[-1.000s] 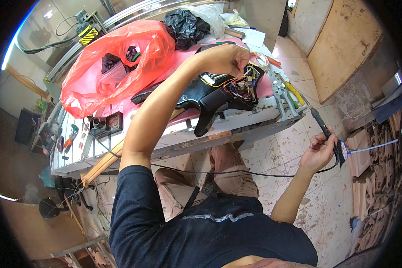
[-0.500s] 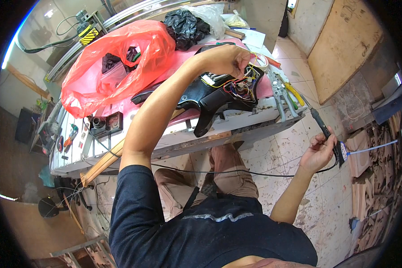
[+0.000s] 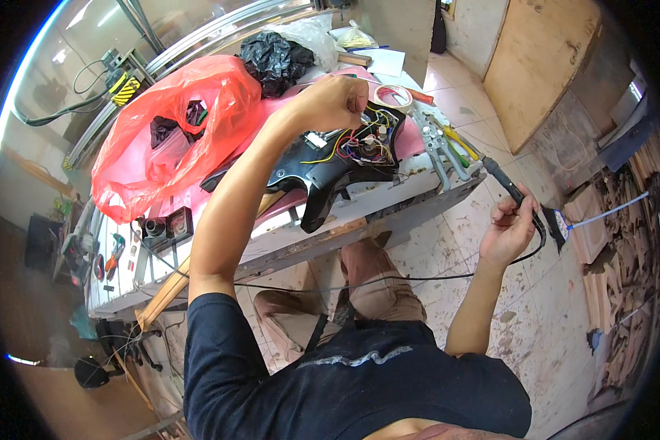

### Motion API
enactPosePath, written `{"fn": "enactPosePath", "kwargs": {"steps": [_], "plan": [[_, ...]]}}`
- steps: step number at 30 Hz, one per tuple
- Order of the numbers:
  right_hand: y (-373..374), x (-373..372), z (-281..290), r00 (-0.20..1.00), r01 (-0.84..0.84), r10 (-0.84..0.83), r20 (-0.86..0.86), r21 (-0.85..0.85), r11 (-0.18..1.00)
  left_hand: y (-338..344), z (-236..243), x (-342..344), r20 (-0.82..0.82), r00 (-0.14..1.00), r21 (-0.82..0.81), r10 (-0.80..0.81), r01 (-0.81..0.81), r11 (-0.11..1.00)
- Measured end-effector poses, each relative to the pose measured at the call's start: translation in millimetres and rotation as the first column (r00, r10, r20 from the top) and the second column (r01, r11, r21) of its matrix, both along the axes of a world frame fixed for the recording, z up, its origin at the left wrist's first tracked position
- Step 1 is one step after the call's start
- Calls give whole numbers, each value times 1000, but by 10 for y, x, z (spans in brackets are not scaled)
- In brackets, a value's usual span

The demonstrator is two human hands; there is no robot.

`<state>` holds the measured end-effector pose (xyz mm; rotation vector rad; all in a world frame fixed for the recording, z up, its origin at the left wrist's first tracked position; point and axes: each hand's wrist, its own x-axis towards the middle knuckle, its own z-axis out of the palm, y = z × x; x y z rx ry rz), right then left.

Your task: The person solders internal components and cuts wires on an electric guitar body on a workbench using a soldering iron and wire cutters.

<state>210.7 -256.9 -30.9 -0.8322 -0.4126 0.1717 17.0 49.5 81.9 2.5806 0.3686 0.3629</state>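
Note:
A dark, glossy electric guitar body [image 3: 293, 176] lies on the bench, its control cavity [image 3: 378, 139] open and packed with coloured wires and small parts. Over the far edge of that cavity is my left hand [image 3: 337, 103], its fingers curled closed; what they hold, if anything, is hidden. Off the bench's right end, my right hand [image 3: 511, 233] grips a soldering iron [image 3: 503, 182] by its black handle, the thin end pointing up-left toward the bench corner. From the iron, a black cord [image 3: 418, 279] runs left across my lap. Silver wire-stripping pliers [image 3: 438, 150] and yellow-handled pliers [image 3: 460, 141] lie near that corner.
A roll of tape [image 3: 393, 97] sits beyond the cavity. At the left are a red plastic bag [image 3: 224, 88] and a small open black box [image 3: 178, 222], with a black bag [image 3: 275, 62] behind. Wooden offcuts [image 3: 620, 286] are piled at far right.
The view has shifted, so the bench sits further left. My left hand has drawn back slightly from the wires, showing more of the cavity. My right hand keeps its grip on the iron.

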Motion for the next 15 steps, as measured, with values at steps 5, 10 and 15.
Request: {"fn": "enactPosePath", "kwargs": {"steps": [5, 10, 15], "plan": [[-19, -17, 13, 1000, 1, -1, 7, 14, 1000, -37, -26, 9, -28, 999, 30, 17, -16, 999], [-59, -22, 32, 1000, 6, -6, 5, 15, 1000, -98, -60, -19, -53, 995, -14, 81, -81, 997], [-83, -3, -4, 1000, 7, -7, -15, 4, 1000, -178, -82, 8, -87, 981, 90, 174, -166, 982]]}}
